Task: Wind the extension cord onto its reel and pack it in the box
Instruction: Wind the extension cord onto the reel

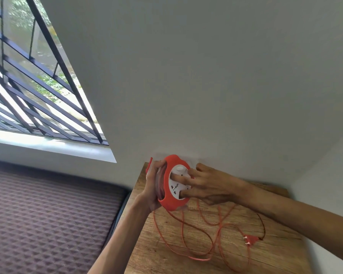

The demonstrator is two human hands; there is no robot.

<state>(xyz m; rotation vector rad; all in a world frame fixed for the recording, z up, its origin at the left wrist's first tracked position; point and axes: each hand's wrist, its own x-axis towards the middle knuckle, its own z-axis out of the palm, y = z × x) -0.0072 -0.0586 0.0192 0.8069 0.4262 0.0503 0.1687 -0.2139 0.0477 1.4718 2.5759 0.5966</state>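
Observation:
An orange reel [171, 201] with a white socket face is held on edge above the wooden table [160, 252]. My left hand [153, 186] grips its rim from the left side. The fingers of my right hand [204, 183] press on the white socket face from the right. Loose orange cord [198, 238] hangs from the reel and lies in loops on the table. Its orange two-pin plug [250, 239] rests on the table to the right. No box is in view.
The table stands in a corner of grey walls [206, 86]. A brown patterned mattress [48, 214] lies to the left, below a barred window [34, 91] with a white sill.

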